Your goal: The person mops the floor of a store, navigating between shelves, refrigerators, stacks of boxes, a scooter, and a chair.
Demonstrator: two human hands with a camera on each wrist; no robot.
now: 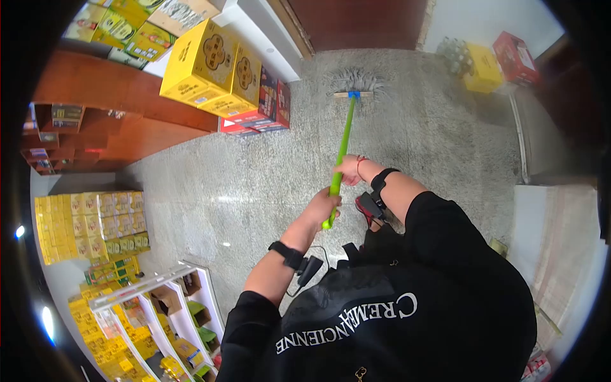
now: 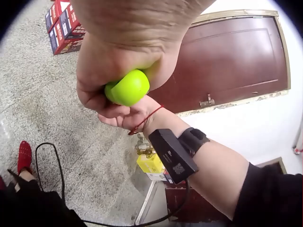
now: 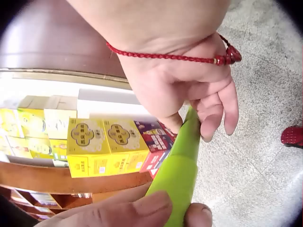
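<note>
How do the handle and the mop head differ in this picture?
The handle is long, slim and bright green, while the mop head is a wide spread of shaggy greyish strands. The handle is held by the left hand near its end and the right hand farther along, whereas the mop head lies on the floor, touched by neither hand. Both are joined at a blue piece.

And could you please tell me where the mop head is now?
In the head view, the mop head is on the floor, near top centre, before the brown door.
</note>
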